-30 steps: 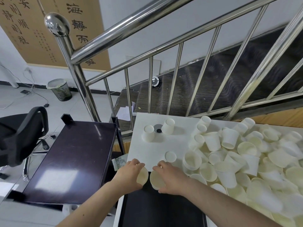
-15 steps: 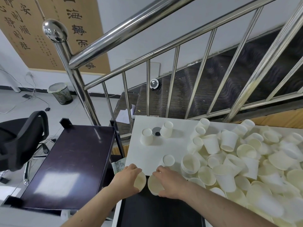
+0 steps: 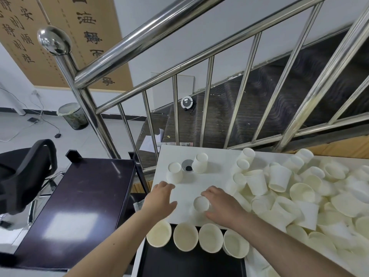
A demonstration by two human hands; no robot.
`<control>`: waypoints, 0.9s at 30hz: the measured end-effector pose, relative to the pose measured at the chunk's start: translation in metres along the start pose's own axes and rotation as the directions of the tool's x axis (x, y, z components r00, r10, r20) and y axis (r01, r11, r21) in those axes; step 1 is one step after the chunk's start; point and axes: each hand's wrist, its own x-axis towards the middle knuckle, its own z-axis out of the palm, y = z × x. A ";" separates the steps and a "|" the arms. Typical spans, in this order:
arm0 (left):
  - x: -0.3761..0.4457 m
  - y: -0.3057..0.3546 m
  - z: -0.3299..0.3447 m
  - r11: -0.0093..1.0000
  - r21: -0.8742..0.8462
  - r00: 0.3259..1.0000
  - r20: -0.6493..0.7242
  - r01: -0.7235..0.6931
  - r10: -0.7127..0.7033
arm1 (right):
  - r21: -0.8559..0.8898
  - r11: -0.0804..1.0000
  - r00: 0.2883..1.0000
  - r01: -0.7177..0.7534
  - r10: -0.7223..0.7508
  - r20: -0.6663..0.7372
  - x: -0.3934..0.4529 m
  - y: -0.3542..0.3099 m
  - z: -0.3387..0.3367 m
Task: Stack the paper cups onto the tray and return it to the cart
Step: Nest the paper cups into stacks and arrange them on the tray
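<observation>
A black tray point(image 3: 191, 262) lies on the white table point(image 3: 215, 162) at its near edge, and several white paper cups stand upright in a row point(image 3: 197, 237) along the tray's far edge. My right hand point(image 3: 221, 204) curls round an upside-down paper cup point(image 3: 201, 203) on the table just beyond the tray. To its left my left hand point(image 3: 161, 198) reaches forward over the table's left side with fingers spread, holding nothing. Two more cups point(image 3: 175, 172) point(image 3: 200, 163) stand upside down farther back. A big heap of loose cups point(image 3: 299, 188) covers the table's right side.
The dark cart point(image 3: 75, 206) stands left of the table, its top shelf bare. A black office chair point(image 3: 22, 176) is at the far left. A steel stair railing point(image 3: 179, 80) rises behind the table. A round cable port point(image 3: 187, 167) sits between the two far cups.
Both hands have let go of the cups they held at the tray's edge and moved forward; the right now grips an upside-down cup on the table. The camera tilted down, showing the cup row.
</observation>
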 end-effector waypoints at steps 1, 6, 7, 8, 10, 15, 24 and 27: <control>0.008 0.002 0.000 1.000 0.010 1.000 -0.008 0.017 -0.017 | 0.001 1.000 1.000 -0.001 0.001 -0.001 0.002 0.004 -0.003; 0.052 0.009 0.000 0.996 0.037 0.997 -0.013 0.077 -0.077 | 0.027 1.000 1.000 0.010 -0.010 -0.007 0.012 0.019 -0.012; 0.061 0.009 0.001 0.994 0.053 0.996 -0.010 0.091 -0.090 | 0.037 0.999 1.000 0.014 -0.014 -0.002 0.014 0.020 -0.013; 0.072 0.010 0.002 0.992 0.070 0.994 -0.012 0.106 -0.105 | 0.043 0.999 1.000 0.019 -0.019 0.000 0.016 0.024 -0.014; 0.084 0.009 0.001 0.985 0.080 0.988 -0.027 0.154 -0.152 | 0.049 0.998 0.999 0.037 -0.038 0.017 0.021 0.023 -0.016; 0.110 0.011 0.007 0.984 0.078 0.987 0.012 0.157 -0.159 | 0.082 0.996 0.998 0.041 -0.044 0.042 0.035 0.030 -0.019; 0.120 0.006 0.020 0.990 -0.037 0.991 -0.010 0.136 -0.136 | 0.131 0.991 0.997 0.015 -0.024 0.071 0.058 0.034 -0.019; 0.114 0.003 0.017 0.968 -0.223 0.988 -0.075 0.117 -0.137 | 0.182 0.983 0.999 -0.013 0.004 0.048 0.061 0.034 -0.020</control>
